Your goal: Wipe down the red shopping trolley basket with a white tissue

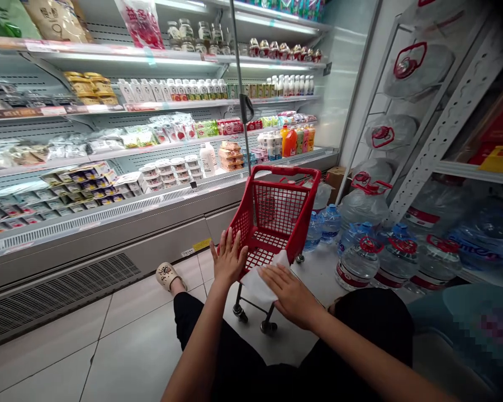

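Note:
A small red plastic shopping cart (283, 206) with lattice sides stands on the floor before me, on thin metal legs with casters. My left hand (229, 258) is over the cart's near left edge, its fingers spread and nothing in it; whether it touches the rim I cannot tell. In my right hand (293, 294) is a crumpled white wipe (257, 289), under fairly straight fingers at the cart's near right edge. The wipe drapes over part of that edge and hides it. My right thumb is out of sight.
An open refrigerated case (163, 218) with dairy goods and drinks runs along the left and back. Large water bottles (358, 262) line the floor to the right, beside a white metal rack (440, 111). My foot in a beige clog (167, 276) rests on the tiles.

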A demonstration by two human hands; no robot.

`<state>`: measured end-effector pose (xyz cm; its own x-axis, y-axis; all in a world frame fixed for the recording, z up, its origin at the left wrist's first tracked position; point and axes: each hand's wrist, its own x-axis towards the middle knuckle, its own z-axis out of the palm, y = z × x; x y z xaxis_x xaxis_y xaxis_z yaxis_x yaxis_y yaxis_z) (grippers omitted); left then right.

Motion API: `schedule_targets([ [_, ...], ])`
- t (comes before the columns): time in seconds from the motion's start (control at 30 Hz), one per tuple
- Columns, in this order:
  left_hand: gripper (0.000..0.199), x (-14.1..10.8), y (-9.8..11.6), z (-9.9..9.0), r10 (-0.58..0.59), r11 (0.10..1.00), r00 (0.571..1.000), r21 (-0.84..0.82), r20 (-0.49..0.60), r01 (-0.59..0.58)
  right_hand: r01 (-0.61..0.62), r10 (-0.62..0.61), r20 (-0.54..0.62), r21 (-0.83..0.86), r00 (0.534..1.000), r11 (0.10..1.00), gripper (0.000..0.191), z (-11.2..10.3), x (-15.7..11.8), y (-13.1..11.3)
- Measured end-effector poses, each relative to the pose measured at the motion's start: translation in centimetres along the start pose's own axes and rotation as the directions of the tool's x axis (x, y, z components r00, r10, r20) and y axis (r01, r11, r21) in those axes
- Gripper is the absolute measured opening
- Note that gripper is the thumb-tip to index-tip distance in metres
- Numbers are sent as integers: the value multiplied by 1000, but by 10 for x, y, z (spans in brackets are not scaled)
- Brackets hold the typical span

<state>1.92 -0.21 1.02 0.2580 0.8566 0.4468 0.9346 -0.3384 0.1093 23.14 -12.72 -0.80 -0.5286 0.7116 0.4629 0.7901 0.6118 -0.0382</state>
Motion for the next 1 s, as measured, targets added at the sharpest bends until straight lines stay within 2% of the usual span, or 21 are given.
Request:
schedule_targets([
  [0.1,63,-12,-3,-5,-2,1000,1000,2,1,2,132,-131,41,-19,991,991,90,6,7,-5],
  [0.2,62,-25,4,-7,98,995,994,-32,43,-97,134,-131,48,-59,990,989,91,8,10,15],
  [0.3,61,-30,-1,-9,77,995,992,-69,100,-70,51,-48,24,-121,999,991,86,2,10,59],
  [0.4,63,-28,-12,-14,48,997,989,-66,140,-39,-93,86,-45,-205,995,974,77,-9,8,106],
  [0.5,64,-29,-6,-16,51,998,990,-44,128,-46,-224,201,-113,-252,973,941,72,-15,8,128],
  [0.53,64,-31,1,-15,66,997,991,-44,118,-61,-254,228,-128,-251,965,934,72,-13,10,126],
  [0.6,64,-35,19,-13,109,993,989,-56,100,-103,-283,257,-136,-230,957,931,75,-5,15,105],
  [0.7,62,-41,40,-9,109,992,991,-75,73,-104,-220,207,-90,-177,974,959,84,13,24,52],
  [0.77,61,-41,43,-8,100,992,994,-88,51,-95,-139,132,-59,-135,989,981,89,22,28,20],
  [0.83,60,-39,37,-8,108,988,994,-111,30,-104,-67,63,-43,-108,997,992,91,26,30,3],
  [0.9,61,-36,28,-7,118,984,993,-137,23,-113,-13,10,-25,-111,1000,994,91,23,28,9],
  [1.0,63,-32,13,-7,117,981,992,-162,41,-109,-26,24,-15,-172,1000,985,90,8,17,55],
])
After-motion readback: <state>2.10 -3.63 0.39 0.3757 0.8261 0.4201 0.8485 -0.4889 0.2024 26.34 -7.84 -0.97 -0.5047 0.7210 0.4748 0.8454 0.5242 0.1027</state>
